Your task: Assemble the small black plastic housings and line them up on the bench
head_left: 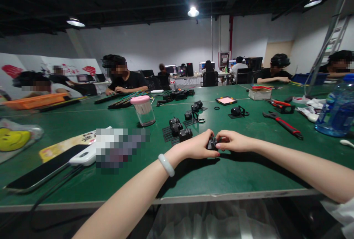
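- With the clock centred on the held black part (211, 143), the nearest things are a pale bracelet (166, 165) on the left wrist at 8 and, well apart beyond 8, a dark-screened phone (44, 169) beside a white device (83, 157) with a dark cord.
- The left hand (201, 145) is mostly closed, fingers curled over the part's far side and thumb on its near side.
- The right hand (235, 141) is nearly closed too, thumb and fingertips pinching the part from 3 o'clock (its finer details are hidden by the fingers).
- That part is just above the green surface (235, 172) or on it; I cannot tell which.
- Near the left hand, a staggered row of black assemblies (177, 126) runs from 10 towards 11.
- At 2 lies an adjustable wrench (284, 124) with a red-and-black handle; farther round, towards 3, stands a blue bottle (336, 106).
- At 10, a clear cup (143, 110) wears a pink lid.
- At 1 sits another black assembly (236, 112).
- Farther off, just past 12, lies a black-framed pink tray (226, 100).
- Across the surface at 11, a co-worker (131, 80) sits in a black shirt.
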Demonstrator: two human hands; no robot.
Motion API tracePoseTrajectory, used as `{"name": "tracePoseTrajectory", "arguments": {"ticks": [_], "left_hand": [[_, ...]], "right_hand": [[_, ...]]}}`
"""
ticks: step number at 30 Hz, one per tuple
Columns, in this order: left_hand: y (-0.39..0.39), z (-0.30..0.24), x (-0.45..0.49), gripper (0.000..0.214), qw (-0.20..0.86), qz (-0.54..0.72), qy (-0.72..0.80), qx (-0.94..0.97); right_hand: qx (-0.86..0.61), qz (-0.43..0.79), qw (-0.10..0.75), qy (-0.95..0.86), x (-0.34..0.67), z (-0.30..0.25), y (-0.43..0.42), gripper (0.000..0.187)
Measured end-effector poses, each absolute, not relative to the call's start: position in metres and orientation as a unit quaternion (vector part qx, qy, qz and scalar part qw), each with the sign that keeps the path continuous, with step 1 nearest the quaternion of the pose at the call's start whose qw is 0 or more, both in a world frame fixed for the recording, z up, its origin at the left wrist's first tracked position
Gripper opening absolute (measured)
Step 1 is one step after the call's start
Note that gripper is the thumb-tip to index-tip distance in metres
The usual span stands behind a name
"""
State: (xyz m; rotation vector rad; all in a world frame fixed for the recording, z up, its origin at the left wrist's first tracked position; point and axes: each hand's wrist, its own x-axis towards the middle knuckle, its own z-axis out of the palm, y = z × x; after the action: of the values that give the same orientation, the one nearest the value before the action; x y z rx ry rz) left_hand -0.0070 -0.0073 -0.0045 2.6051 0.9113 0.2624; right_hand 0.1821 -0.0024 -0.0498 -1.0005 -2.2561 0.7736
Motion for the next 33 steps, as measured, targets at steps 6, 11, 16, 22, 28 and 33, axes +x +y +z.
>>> {"name": "tracePoseTrajectory", "arguments": {"ticks": [6,11,16,22,28,33], "left_hand": [[-0.0073,-0.0045,-0.0068,0.049,0.183,0.090,0.324,0.924],[-0.0074,-0.0046,-0.0066,0.048,0.184,0.092,0.323,0.924],[-0.0063,-0.0048,-0.0070,0.045,0.182,0.094,0.318,0.926],[-0.0073,-0.0041,-0.0069,0.046,0.180,0.095,0.323,0.924],[-0.0079,-0.0040,-0.0071,0.047,0.173,0.093,0.320,0.927],[-0.0078,-0.0040,-0.0073,0.047,0.173,0.093,0.318,0.928]], "right_hand": [[-0.372,0.292,0.273,-0.838,0.1815,-0.0503,-0.0026,0.034],[-0.363,0.320,0.282,-0.828,0.1821,-0.0519,-0.0023,0.037],[-0.328,0.381,0.308,-0.808,0.1816,-0.0491,-0.0057,0.046],[-0.306,0.420,0.320,-0.792,0.1804,-0.0492,-0.0074,0.044],[-0.316,0.394,0.322,-0.800,0.1796,-0.0464,-0.0076,0.038],[-0.326,0.394,0.315,-0.800,0.1790,-0.0467,-0.0058,0.036]]}}
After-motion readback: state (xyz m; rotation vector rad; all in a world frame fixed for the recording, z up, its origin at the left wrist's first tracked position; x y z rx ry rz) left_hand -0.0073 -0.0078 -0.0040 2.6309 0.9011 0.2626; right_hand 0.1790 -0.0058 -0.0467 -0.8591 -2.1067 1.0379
